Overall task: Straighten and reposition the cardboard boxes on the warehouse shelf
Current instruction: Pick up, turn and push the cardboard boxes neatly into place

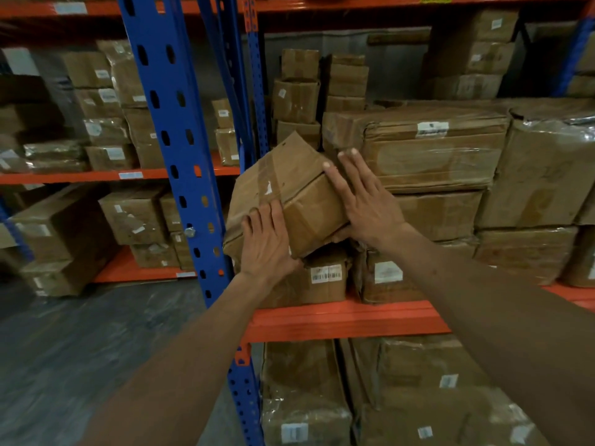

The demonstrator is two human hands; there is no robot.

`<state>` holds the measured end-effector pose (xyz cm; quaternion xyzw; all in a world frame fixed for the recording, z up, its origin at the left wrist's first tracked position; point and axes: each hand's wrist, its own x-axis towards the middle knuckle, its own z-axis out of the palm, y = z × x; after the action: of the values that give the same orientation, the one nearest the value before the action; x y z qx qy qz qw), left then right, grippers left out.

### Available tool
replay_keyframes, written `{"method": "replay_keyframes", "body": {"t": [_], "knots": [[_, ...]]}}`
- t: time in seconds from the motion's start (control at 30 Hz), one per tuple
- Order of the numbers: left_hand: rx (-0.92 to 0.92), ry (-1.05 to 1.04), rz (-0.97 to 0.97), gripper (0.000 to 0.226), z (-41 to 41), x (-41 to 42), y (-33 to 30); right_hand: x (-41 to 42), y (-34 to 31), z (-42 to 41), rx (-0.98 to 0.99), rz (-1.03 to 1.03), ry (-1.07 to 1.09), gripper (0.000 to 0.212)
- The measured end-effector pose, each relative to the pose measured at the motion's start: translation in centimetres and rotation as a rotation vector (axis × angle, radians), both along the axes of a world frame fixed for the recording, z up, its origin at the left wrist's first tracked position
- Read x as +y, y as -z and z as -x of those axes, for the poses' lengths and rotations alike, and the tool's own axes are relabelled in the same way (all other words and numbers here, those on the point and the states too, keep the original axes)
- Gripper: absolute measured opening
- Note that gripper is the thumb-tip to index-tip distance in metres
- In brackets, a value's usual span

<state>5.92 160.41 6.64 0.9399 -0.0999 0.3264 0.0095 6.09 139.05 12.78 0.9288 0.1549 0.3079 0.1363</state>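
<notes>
Left hand [265,243] and right hand [363,201], fingers [338,185] spread flat, press a tilted cardboard box [289,188] resting on a labelled box [318,278].

Both hands [315,226] on tilted box [289,185], atop barcoded box [322,281], orange shelf [347,320].
</notes>
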Motion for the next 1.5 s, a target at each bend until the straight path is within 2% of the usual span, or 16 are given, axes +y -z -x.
{"method": "replay_keyframes", "body": {"t": [0.13,0.23,0.4,0.47,0.57,0.67,0.77,0.83,0.9,1.0,1.3,1.5], "knots": [[0.028,-0.002,-0.069,0.127,0.2,0.2,0.0,-1.1,-0.7,-0.3,-0.063,0.163,0.093,0.13],[-0.035,0.013,-0.116,0.129,-0.2,0.5,0.3,-0.9,-0.2,-0.2,-0.042,0.166,0.136,0.127],[-0.014,0.013,-0.182,0.132,-0.5,0.8,0.4,-0.5,-0.8,0.2,0.071,0.203,0.136,0.114],[0.006,0.019,-0.294,0.122,-0.5,1.0,0.6,-0.3,-1.5,0.3,0.142,0.237,0.145,0.106],[-0.009,0.067,-0.542,0.107,-0.4,1.8,1.0,0.4,-1.6,0.7,0.221,0.343,0.12,0.107],[0.014,0.12,-0.564,0.113,-0.2,2.2,0.4,1.2,0.3,0.7,0.3,0.295,0.023,0.106],[0.061,0.129,-0.592,0.125,-0.5,2.5,0.2,2.5,2.5,0.3,0.456,-0.021,-0.047,0.087],[0.079,0.154,-0.603,0.128,-0.9,2.9,0.2,3.0,3.2,0.4,0.398,-0.141,-0.059,0.07],[0.065,0.182,-0.624,0.129,-1.4,3.4,0.1,3.4,3.8,0.5,0.293,-0.174,-0.051,0.055],[0.056,0.191,-0.632,0.128,-1.7,4.0,0.1,4.0,4.1,0.7,0.248,-0.206,-0.032,0.044],[0.096,0.237,-0.624,0.125,-2.1,4.8,0.0,5.4,3.0,1.3,0.355,-0.274,0.066,0.042],[0.096,0.195,-0.548,0.118,0.9,6.0,0.7,4.1,2.9,3.7,0.486,-0.238,0.001,0.077]]}}
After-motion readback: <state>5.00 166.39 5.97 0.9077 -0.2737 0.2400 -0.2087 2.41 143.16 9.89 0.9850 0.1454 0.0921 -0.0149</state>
